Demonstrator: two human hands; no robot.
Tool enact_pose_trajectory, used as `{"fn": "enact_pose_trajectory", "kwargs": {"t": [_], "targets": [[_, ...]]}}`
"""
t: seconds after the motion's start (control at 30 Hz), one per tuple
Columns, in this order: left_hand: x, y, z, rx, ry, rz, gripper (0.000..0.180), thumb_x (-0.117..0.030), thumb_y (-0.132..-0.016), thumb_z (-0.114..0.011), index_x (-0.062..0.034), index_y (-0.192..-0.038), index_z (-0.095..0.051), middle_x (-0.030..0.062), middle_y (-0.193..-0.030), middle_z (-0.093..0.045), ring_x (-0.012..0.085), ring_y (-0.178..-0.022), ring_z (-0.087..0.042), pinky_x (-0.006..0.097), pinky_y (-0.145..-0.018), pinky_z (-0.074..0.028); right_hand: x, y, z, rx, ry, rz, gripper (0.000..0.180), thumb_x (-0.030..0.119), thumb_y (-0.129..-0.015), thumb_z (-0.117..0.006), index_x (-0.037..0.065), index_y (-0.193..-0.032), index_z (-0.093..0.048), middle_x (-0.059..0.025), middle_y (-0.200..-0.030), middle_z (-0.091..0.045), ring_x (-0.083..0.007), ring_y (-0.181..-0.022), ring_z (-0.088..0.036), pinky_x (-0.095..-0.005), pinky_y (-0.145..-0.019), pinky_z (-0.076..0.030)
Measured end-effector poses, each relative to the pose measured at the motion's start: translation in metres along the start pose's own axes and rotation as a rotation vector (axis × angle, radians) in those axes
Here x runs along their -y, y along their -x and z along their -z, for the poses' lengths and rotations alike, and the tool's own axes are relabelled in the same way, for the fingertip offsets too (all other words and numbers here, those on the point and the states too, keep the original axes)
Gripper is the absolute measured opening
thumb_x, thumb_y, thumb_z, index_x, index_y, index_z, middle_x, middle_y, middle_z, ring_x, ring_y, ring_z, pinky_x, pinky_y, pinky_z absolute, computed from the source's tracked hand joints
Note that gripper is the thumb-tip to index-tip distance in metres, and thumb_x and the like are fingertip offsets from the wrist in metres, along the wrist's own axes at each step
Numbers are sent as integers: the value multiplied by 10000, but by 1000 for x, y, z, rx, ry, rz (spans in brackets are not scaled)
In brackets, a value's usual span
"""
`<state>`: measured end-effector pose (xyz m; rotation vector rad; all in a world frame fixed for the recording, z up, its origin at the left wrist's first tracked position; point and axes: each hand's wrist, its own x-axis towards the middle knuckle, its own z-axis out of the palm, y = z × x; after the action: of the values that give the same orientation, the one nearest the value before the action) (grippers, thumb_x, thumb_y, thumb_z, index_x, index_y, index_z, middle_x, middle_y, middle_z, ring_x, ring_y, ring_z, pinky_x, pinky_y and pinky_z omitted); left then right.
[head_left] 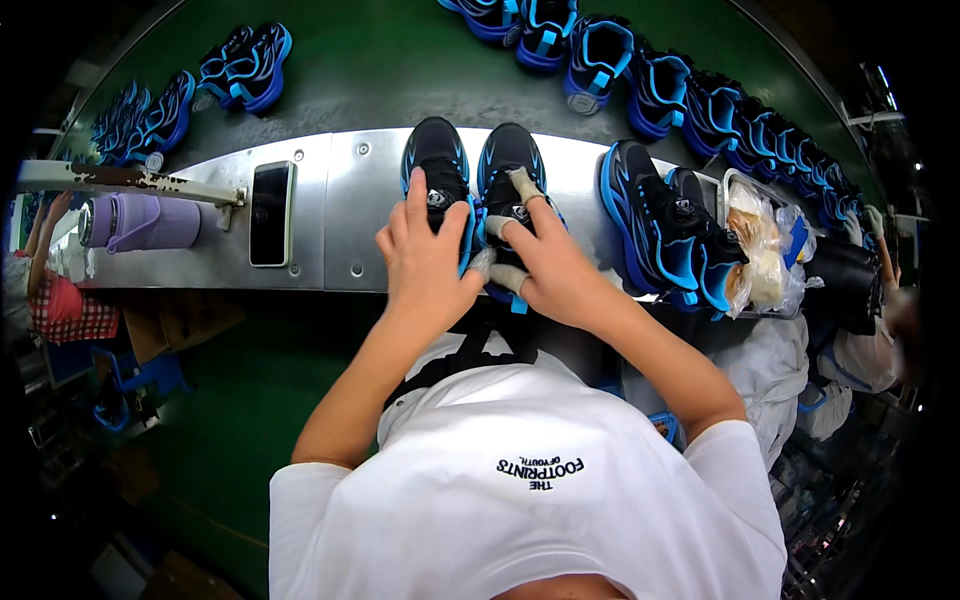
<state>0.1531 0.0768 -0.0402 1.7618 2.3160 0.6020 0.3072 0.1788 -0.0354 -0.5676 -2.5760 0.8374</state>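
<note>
Two black sneakers with blue soles stand side by side on the metal bench edge in front of me, toes pointing away. Over the left sneaker (435, 150) lies my left hand (425, 255), fingers curled round its upper near a round dial on the tongue. My right hand (545, 255) grips the right sneaker (510, 150), with pale finger covers on several fingertips. The heels are partly hidden by my hands. To the right, another pair of the same sneakers (645, 220) rests on the bench, one partly behind the other.
A phone (272, 215) and a lilac bottle (150, 222) lie left on the metal ledge (345, 210), near a chipped white rail (120, 178). At right stands a tray with plastic-wrapped items (765, 250). Rows of sneakers (600, 60) line the green belt (400, 60). Other people work at both sides.
</note>
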Motion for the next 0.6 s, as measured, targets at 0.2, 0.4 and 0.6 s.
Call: {"fn": "enact_pose_trajectory", "kwargs": {"t": [0.2,0.4,0.6], "targets": [[26,-35,35,-24,263,-77,338,-112,-857,-625,-77,-1192,-636,139,-1139,-647,310,-1003,-611,364,-903,-456,1,-7,24,42,-343,-260,378,155,-966,-555,48,-1328,-536,-190,-1358,-520,-340,-1294,-473,-377,-1021,-426],[35,-55,28,283,533,-41,127,-57,-863,-638,-30,-970,-700,60,-997,-613,200,-935,-598,283,-800,-467,-23,-17,32,112,6,13,247,132,-836,-685,104,-1082,-676,-116,-918,-597,-329,-840,-608,-403,-761,-517],[33,-50,27,202,368,-148,175,-35,-805,-689,-61,-977,-672,57,-979,-567,171,-854,-576,283,-725,-464,-16,-9,23,11,-91,-136,223,115,-838,-683,116,-1061,-681,-120,-958,-587,-326,-858,-602,-389,-764,-516]]}}
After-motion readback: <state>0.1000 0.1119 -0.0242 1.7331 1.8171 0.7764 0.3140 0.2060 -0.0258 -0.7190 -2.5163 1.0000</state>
